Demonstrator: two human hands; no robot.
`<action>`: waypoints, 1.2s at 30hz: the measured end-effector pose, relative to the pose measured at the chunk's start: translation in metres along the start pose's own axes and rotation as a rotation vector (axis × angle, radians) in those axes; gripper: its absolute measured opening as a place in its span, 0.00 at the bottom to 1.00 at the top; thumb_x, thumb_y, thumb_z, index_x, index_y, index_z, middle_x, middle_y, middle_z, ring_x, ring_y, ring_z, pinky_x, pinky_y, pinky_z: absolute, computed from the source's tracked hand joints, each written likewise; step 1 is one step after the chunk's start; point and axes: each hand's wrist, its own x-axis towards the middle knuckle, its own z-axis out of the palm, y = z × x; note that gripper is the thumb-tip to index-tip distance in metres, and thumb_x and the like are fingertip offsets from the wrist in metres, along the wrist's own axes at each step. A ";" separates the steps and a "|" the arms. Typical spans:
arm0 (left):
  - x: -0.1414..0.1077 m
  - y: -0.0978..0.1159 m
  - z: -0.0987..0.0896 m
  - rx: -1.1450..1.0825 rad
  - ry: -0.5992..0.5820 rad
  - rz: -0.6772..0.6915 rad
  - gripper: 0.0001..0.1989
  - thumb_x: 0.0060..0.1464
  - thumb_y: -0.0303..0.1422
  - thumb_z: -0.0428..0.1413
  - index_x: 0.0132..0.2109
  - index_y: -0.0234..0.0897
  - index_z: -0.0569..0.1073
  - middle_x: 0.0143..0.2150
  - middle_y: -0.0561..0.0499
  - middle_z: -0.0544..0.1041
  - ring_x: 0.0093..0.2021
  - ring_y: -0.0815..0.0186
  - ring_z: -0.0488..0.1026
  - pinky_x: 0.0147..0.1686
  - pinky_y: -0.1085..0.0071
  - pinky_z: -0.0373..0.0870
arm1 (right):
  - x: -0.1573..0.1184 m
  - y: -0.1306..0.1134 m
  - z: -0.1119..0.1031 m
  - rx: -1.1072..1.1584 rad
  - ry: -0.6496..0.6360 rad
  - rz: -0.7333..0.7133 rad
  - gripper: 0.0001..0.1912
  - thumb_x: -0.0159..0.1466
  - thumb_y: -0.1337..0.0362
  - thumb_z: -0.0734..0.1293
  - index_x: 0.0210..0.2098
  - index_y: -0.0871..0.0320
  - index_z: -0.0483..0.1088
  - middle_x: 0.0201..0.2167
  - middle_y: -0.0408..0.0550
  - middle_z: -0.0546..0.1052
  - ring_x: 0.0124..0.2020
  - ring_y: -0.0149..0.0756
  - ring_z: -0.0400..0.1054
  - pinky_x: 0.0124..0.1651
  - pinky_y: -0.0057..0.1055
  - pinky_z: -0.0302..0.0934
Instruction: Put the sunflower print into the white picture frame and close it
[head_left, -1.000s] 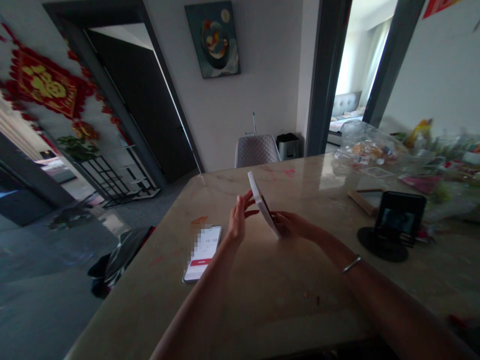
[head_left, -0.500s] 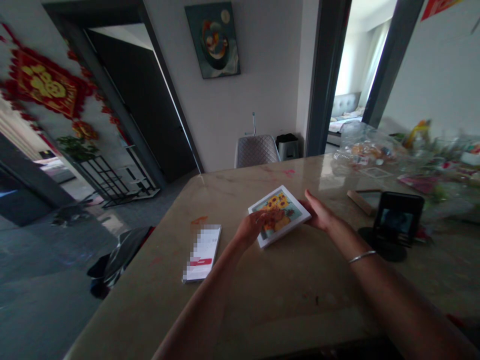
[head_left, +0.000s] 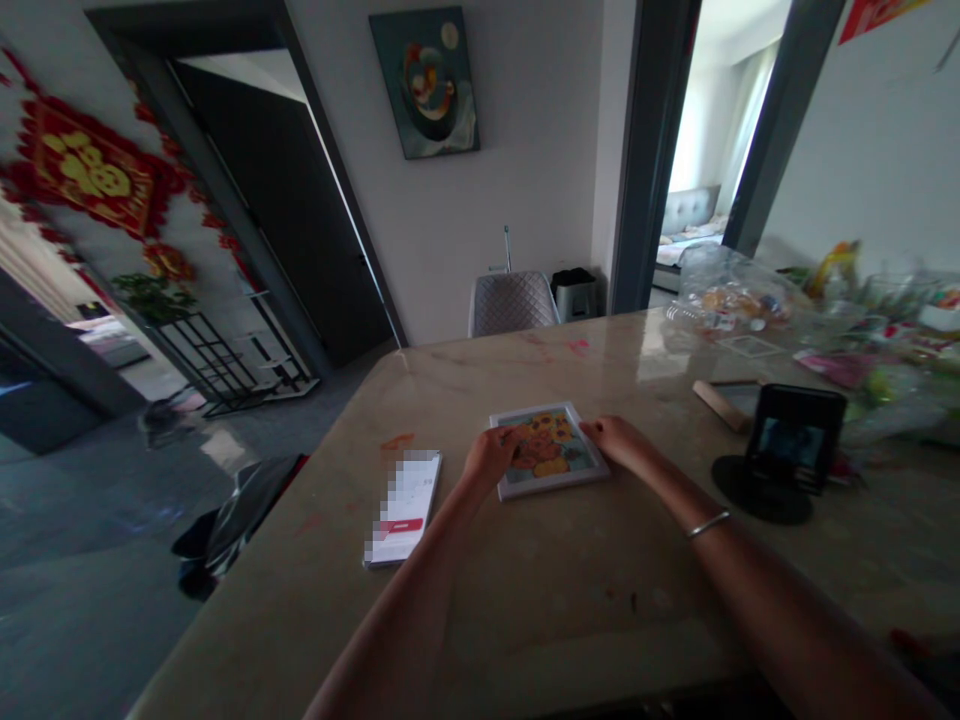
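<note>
A white-framed sunflower picture (head_left: 551,455) lies face up on the marble table (head_left: 570,600), or very close above it. My left hand (head_left: 491,455) is at its left side, fingers curled over the frame's edge and reaching onto the picture. At the right edge my right hand (head_left: 609,438) pinches the frame, its fingers closed. Left of my left forearm lies a white box or pad (head_left: 409,505) with a red band, partly pixelated.
A black stand with a screen (head_left: 787,450) is on the right, a wooden frame (head_left: 724,405) behind it. Plastic bags and clutter (head_left: 742,295) fill the back right. A quilted chair (head_left: 515,300) stands beyond the table.
The framed picture has come down and turned flatter and straighter towards me. My right hand has moved slightly left and down, its raised thumb now closed onto the frame's edge.
</note>
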 end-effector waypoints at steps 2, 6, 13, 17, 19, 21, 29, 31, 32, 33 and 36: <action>0.000 0.001 -0.002 -0.027 0.010 -0.045 0.22 0.57 0.40 0.40 0.40 0.33 0.75 0.38 0.45 0.77 0.38 0.63 0.73 0.37 0.72 0.65 | -0.003 -0.002 -0.003 -0.018 0.014 0.059 0.29 0.61 0.46 0.51 0.29 0.62 0.73 0.31 0.61 0.76 0.35 0.42 0.70 0.34 0.31 0.58; 0.000 0.005 -0.006 -0.081 0.065 -0.130 0.31 0.58 0.46 0.32 0.37 0.33 0.75 0.39 0.43 0.77 0.39 0.61 0.73 0.37 0.70 0.64 | -0.005 -0.006 -0.006 -0.033 0.016 0.177 0.38 0.57 0.39 0.47 0.26 0.63 0.74 0.32 0.68 0.75 0.39 0.51 0.69 0.40 0.43 0.60; -0.008 0.025 -0.017 0.068 0.118 -0.173 0.35 0.54 0.52 0.29 0.27 0.35 0.73 0.30 0.43 0.76 0.32 0.59 0.71 0.30 0.69 0.60 | -0.015 -0.027 -0.020 0.016 0.155 0.081 0.37 0.56 0.37 0.45 0.16 0.59 0.67 0.22 0.62 0.74 0.33 0.46 0.70 0.38 0.39 0.59; -0.013 0.041 -0.034 0.004 0.228 -0.181 0.36 0.51 0.55 0.24 0.16 0.37 0.62 0.16 0.48 0.65 0.20 0.66 0.64 0.22 0.72 0.54 | -0.030 -0.047 -0.032 0.324 0.079 -0.094 0.38 0.55 0.36 0.39 0.10 0.56 0.57 0.13 0.48 0.66 0.19 0.33 0.63 0.31 0.32 0.56; -0.016 0.047 -0.043 -0.043 0.278 -0.135 0.35 0.50 0.56 0.22 0.15 0.38 0.56 0.14 0.51 0.60 0.18 0.69 0.59 0.20 0.72 0.51 | -0.036 -0.053 -0.037 0.486 0.067 -0.223 0.37 0.55 0.36 0.37 0.10 0.56 0.54 0.11 0.44 0.61 0.16 0.29 0.58 0.27 0.29 0.54; -0.018 0.051 -0.050 -0.080 0.321 -0.086 0.34 0.49 0.57 0.20 0.14 0.39 0.52 0.13 0.52 0.56 0.17 0.70 0.55 0.19 0.72 0.49 | -0.040 -0.055 -0.040 0.600 0.099 -0.309 0.36 0.54 0.35 0.38 0.10 0.56 0.52 0.10 0.42 0.59 0.16 0.27 0.55 0.24 0.27 0.52; -0.011 0.040 -0.039 -0.073 0.171 -0.177 0.34 0.49 0.56 0.21 0.14 0.40 0.54 0.13 0.52 0.57 0.19 0.68 0.59 0.21 0.71 0.52 | -0.024 -0.039 -0.028 0.570 0.101 -0.230 0.36 0.55 0.36 0.38 0.09 0.56 0.51 0.09 0.41 0.56 0.14 0.26 0.53 0.24 0.27 0.49; -0.007 0.031 -0.031 -0.042 0.100 -0.229 0.36 0.50 0.56 0.21 0.14 0.39 0.58 0.14 0.49 0.62 0.21 0.65 0.64 0.22 0.71 0.54 | -0.018 -0.033 -0.020 0.523 0.072 -0.167 0.36 0.55 0.36 0.37 0.09 0.56 0.51 0.08 0.41 0.56 0.14 0.27 0.53 0.24 0.27 0.49; -0.005 0.026 -0.027 -0.022 0.064 -0.255 0.37 0.50 0.56 0.21 0.14 0.39 0.60 0.15 0.48 0.64 0.23 0.64 0.67 0.22 0.71 0.55 | -0.015 -0.030 -0.016 0.508 0.058 -0.141 0.36 0.54 0.36 0.37 0.09 0.56 0.51 0.08 0.41 0.56 0.13 0.27 0.53 0.24 0.27 0.49; -0.003 0.021 -0.023 -0.001 0.026 -0.278 0.37 0.50 0.56 0.22 0.15 0.39 0.62 0.16 0.47 0.66 0.24 0.62 0.68 0.23 0.71 0.56 | -0.013 -0.028 -0.013 0.495 0.047 -0.117 0.37 0.54 0.36 0.37 0.09 0.56 0.51 0.08 0.40 0.56 0.13 0.27 0.53 0.23 0.28 0.49; 0.000 0.008 -0.016 0.060 -0.032 -0.325 0.39 0.49 0.57 0.24 0.19 0.37 0.68 0.19 0.44 0.70 0.28 0.58 0.71 0.24 0.70 0.59 | -0.010 -0.023 -0.007 0.457 0.018 -0.074 0.37 0.54 0.35 0.36 0.08 0.56 0.50 0.08 0.40 0.56 0.12 0.27 0.53 0.23 0.28 0.48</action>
